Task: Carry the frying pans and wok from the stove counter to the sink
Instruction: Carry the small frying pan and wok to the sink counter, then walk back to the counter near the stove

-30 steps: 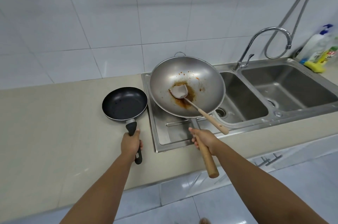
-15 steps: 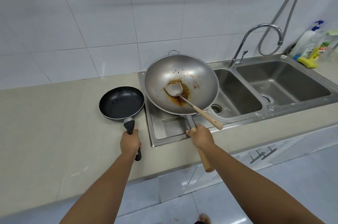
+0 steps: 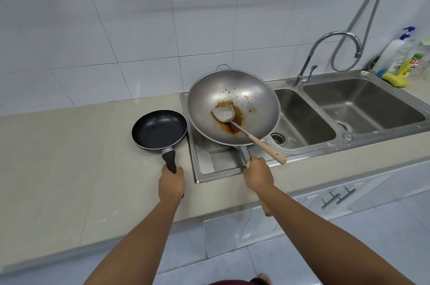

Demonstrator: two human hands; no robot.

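Note:
A small black frying pan [image 3: 160,130] is over the beige counter just left of the sink unit, and my left hand [image 3: 171,183] grips its black handle. A large steel wok [image 3: 233,108] smeared with brown sauce hangs over the sink's drainboard and the left basin's edge. My right hand [image 3: 257,174] holds its wooden handle. A metal spatula [image 3: 246,132] with a wooden grip lies inside the wok, its handle sticking out toward the front right.
The steel double sink [image 3: 349,143] has two empty basins to the right, with a curved tap [image 3: 325,52] and a shower hose behind them. Dish-soap bottles [image 3: 395,57] and a yellow sponge [image 3: 395,80] stand at the far right. White tiled wall lies behind.
Both pans have come a little lower and closer to the counter and drainboard. My hands keep the same grips on both handles.

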